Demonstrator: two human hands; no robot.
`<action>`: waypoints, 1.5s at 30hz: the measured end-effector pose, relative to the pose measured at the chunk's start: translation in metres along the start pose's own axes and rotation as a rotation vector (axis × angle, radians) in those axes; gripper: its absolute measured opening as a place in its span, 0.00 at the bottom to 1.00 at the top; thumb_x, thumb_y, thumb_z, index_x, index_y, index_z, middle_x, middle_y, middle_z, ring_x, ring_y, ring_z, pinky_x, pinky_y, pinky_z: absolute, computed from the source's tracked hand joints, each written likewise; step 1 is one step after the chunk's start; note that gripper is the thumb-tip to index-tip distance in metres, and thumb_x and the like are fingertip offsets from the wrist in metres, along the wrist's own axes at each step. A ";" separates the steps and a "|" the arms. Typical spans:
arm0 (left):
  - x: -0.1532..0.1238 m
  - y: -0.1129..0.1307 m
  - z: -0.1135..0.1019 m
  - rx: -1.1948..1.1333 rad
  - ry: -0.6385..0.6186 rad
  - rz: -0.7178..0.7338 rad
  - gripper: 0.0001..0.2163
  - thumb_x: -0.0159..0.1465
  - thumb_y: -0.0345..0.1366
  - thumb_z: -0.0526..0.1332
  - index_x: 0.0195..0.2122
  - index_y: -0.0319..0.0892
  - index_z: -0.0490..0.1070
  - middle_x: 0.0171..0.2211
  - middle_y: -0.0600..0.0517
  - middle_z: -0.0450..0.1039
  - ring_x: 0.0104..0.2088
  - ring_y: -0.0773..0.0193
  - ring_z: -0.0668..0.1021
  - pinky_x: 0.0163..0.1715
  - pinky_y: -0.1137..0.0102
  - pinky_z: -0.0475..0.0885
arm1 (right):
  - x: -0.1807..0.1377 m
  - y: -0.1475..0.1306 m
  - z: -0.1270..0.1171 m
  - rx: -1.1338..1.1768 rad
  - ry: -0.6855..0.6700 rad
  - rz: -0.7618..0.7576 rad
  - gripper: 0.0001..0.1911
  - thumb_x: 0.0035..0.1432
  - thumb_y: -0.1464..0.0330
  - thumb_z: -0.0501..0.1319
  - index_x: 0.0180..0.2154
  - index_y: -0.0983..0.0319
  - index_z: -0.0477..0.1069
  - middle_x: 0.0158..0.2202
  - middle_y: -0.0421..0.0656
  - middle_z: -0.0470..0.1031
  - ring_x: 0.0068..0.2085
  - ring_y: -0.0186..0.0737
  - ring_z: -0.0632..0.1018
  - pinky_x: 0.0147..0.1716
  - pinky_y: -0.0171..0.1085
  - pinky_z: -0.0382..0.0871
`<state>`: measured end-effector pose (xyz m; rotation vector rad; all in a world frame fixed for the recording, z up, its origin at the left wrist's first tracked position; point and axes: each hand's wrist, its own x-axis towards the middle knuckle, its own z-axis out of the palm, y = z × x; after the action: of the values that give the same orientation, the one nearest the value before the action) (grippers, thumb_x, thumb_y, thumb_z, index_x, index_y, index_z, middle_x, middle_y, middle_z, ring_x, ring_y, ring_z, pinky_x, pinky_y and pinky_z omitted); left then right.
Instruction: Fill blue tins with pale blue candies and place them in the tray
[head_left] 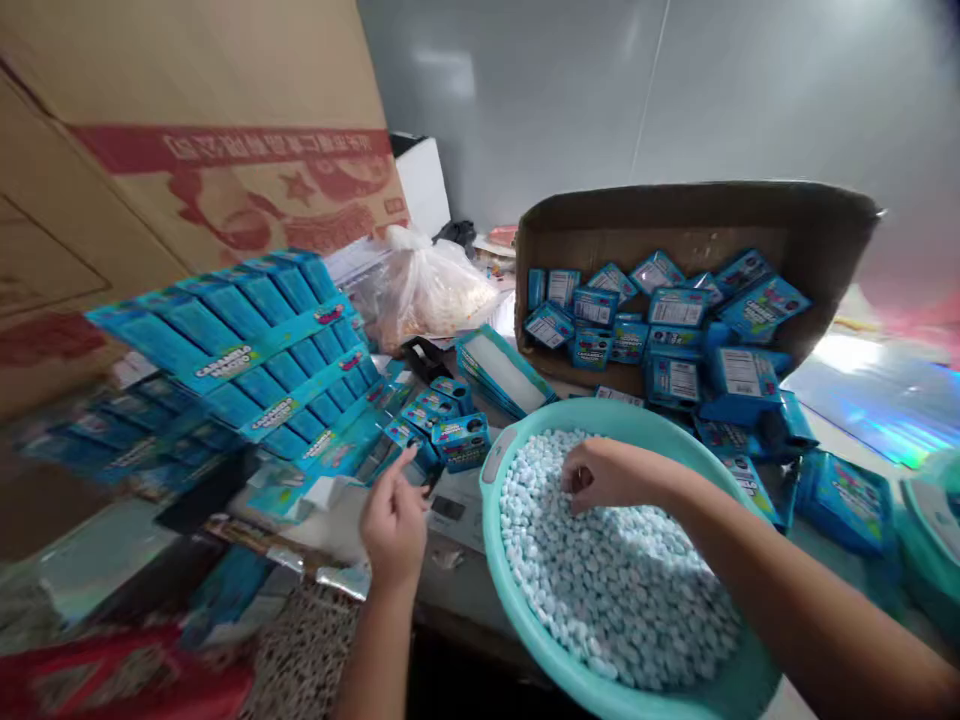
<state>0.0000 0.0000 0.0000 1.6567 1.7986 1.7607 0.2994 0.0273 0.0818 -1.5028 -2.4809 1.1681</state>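
A turquoise plastic basin (499, 560) holds a heap of small pale blue-white candies (615, 590). My right hand (596, 475) is down at the surface of the heap, fingers curled together among the candies, the fingertips partly hidden. Left of the basin, my left hand (394, 515) is raised with its index finger stretched out and the other fingers loosely bent; nothing shows in it. Just beyond its fingertips stand several small blue printed boxes (459, 442). A longer blue box (504, 370) with a pale inside lies behind them.
At left stands a tiered blue display (277, 365) packed with blue boxes. A brown carton (697, 215) behind the basin holds blue packs, with more blue packs (844, 500) at right. Large cartons (247, 70) and a tied clear plastic bag (427, 290) stand at the back.
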 end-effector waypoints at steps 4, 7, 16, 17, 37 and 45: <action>-0.018 0.033 -0.021 -0.036 -0.031 0.237 0.14 0.67 0.27 0.51 0.43 0.40 0.77 0.40 0.49 0.79 0.32 0.66 0.78 0.31 0.71 0.75 | -0.004 0.004 0.000 0.031 -0.016 0.000 0.06 0.49 0.69 0.70 0.33 0.63 0.79 0.30 0.39 0.77 0.31 0.36 0.74 0.29 0.33 0.60; -0.029 0.092 -0.007 0.014 -0.708 0.505 0.13 0.65 0.28 0.53 0.43 0.42 0.76 0.41 0.48 0.78 0.44 0.60 0.78 0.47 0.63 0.76 | -0.004 0.012 0.000 0.032 -0.044 -0.010 0.05 0.51 0.69 0.67 0.33 0.63 0.78 0.28 0.39 0.76 0.30 0.36 0.72 0.28 0.33 0.59; -0.051 0.135 0.046 0.166 -1.171 0.820 0.05 0.62 0.32 0.62 0.30 0.38 0.71 0.31 0.46 0.72 0.34 0.55 0.74 0.27 0.64 0.68 | 0.002 0.028 -0.006 0.086 -0.099 0.154 0.11 0.53 0.63 0.67 0.37 0.63 0.77 0.32 0.42 0.78 0.34 0.42 0.75 0.31 0.35 0.64; -0.050 0.129 0.046 0.121 -1.156 0.850 0.05 0.62 0.31 0.63 0.29 0.39 0.70 0.30 0.47 0.71 0.34 0.56 0.73 0.27 0.65 0.67 | 0.003 0.028 -0.006 0.100 -0.105 0.165 0.12 0.53 0.63 0.67 0.37 0.63 0.77 0.31 0.42 0.78 0.33 0.41 0.75 0.30 0.35 0.64; -0.050 0.108 0.053 -0.083 -0.976 0.984 0.06 0.59 0.34 0.63 0.30 0.41 0.65 0.28 0.50 0.67 0.29 0.59 0.70 0.24 0.65 0.53 | 0.007 0.029 -0.005 0.223 -0.087 0.200 0.13 0.54 0.61 0.68 0.36 0.64 0.73 0.28 0.41 0.73 0.30 0.37 0.70 0.27 0.34 0.61; -0.044 0.102 0.053 -0.043 -1.174 0.873 0.07 0.60 0.38 0.63 0.30 0.42 0.67 0.29 0.51 0.73 0.31 0.58 0.73 0.28 0.63 0.59 | 0.002 0.032 -0.008 0.157 -0.023 0.134 0.11 0.52 0.64 0.69 0.38 0.63 0.77 0.31 0.41 0.76 0.32 0.38 0.72 0.29 0.35 0.61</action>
<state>0.1142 -0.0283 0.0367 2.7563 0.5149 0.5102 0.3254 0.0420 0.0677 -1.6418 -2.2705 1.3719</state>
